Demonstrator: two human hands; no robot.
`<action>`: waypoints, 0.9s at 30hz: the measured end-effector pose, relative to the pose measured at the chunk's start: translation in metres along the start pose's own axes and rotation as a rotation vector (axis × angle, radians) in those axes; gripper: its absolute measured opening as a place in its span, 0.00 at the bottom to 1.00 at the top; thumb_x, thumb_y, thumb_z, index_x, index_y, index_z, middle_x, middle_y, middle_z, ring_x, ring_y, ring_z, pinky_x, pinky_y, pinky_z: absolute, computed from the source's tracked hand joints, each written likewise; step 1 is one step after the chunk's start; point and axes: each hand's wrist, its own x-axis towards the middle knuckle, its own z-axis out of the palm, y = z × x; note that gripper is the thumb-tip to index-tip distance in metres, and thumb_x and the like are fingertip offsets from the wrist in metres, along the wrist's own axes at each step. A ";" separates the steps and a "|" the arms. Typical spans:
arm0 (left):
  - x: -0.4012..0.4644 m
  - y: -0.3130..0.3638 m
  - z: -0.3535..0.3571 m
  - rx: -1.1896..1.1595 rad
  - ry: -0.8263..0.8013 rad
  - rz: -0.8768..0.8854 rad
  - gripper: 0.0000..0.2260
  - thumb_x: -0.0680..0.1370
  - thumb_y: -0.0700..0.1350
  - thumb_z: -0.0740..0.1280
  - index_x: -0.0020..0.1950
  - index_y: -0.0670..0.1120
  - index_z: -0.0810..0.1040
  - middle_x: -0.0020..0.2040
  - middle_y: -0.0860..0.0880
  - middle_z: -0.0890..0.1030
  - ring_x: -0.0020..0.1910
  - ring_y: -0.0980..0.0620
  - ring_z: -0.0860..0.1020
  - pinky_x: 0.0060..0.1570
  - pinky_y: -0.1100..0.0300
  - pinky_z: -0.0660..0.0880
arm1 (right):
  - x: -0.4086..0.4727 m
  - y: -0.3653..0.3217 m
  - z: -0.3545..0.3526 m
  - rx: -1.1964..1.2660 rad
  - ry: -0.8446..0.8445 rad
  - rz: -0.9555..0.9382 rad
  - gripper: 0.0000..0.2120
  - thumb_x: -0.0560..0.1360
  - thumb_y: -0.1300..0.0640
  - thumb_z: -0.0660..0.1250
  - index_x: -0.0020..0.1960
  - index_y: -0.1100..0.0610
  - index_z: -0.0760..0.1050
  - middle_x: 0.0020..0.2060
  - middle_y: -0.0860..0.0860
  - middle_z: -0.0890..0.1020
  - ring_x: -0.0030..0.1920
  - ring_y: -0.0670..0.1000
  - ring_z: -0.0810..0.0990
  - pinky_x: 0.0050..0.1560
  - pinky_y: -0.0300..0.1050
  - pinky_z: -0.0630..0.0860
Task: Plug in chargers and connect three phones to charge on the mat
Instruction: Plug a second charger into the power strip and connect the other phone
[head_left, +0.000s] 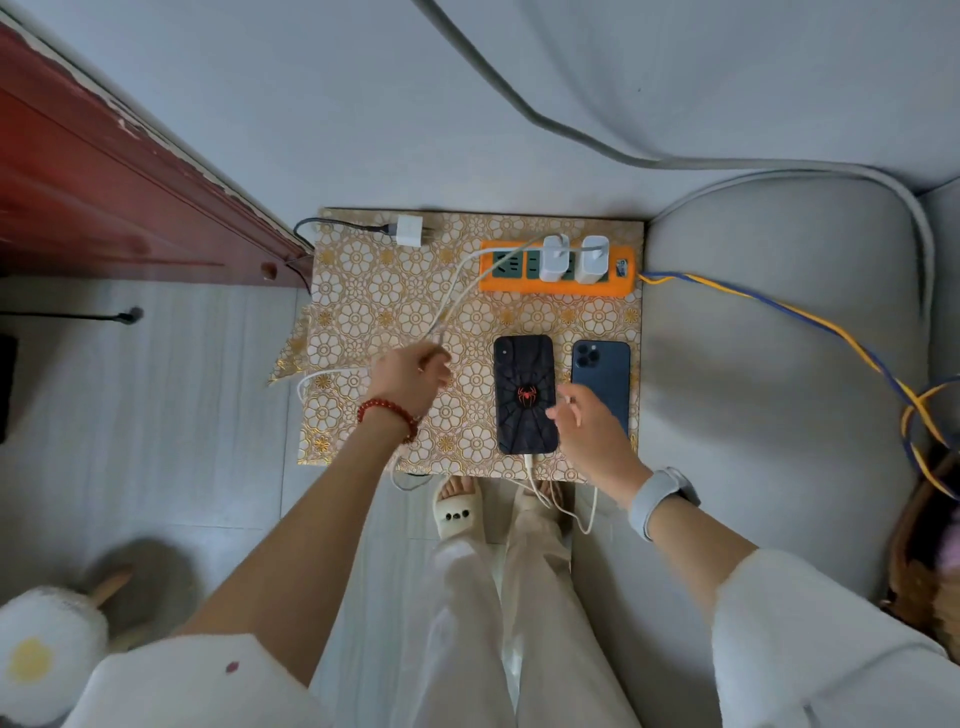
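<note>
A gold flower-patterned mat (374, 291) lies on the floor. An orange power strip (558, 283) at its far right holds two white chargers (553, 257) (592, 260). A third white charger (409, 230) with a dark cable lies unplugged at the far left. A black spider-web phone (524, 379) has a white cable in its near end. A blue phone (601, 371) lies to its right. My left hand (410, 379) pinches a white cable (457, 291) that runs up to the strip. My right hand (587, 431) hovers over the blue phone's near end, holding a small white connector.
A red wooden door frame (104, 182) runs along the left. A grey cushion (779, 338) borders the mat on the right, with a blue-and-yellow cord (779, 306) across it. My slippered feet (457, 509) stand at the mat's near edge. A fluffy slipper (47, 649) lies at bottom left.
</note>
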 end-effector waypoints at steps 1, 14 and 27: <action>-0.009 0.004 0.004 -0.135 -0.107 -0.041 0.08 0.77 0.42 0.62 0.50 0.41 0.78 0.42 0.46 0.83 0.37 0.52 0.81 0.39 0.59 0.80 | 0.001 -0.006 -0.004 0.107 0.015 -0.011 0.18 0.80 0.55 0.52 0.68 0.57 0.63 0.60 0.56 0.77 0.56 0.52 0.76 0.51 0.42 0.73; -0.065 0.045 0.074 0.150 -0.353 -0.169 0.22 0.76 0.47 0.62 0.68 0.41 0.65 0.65 0.41 0.73 0.59 0.45 0.74 0.60 0.52 0.72 | 0.006 -0.048 -0.052 0.108 -0.046 -0.047 0.18 0.79 0.59 0.53 0.65 0.65 0.67 0.60 0.65 0.76 0.57 0.61 0.77 0.58 0.57 0.73; -0.186 -0.010 -0.123 0.050 0.401 0.053 0.18 0.77 0.46 0.60 0.66 0.44 0.68 0.67 0.45 0.70 0.66 0.47 0.68 0.65 0.56 0.64 | -0.116 -0.164 0.032 -0.054 -0.137 -0.424 0.14 0.79 0.56 0.53 0.59 0.55 0.72 0.53 0.51 0.79 0.35 0.40 0.73 0.29 0.30 0.66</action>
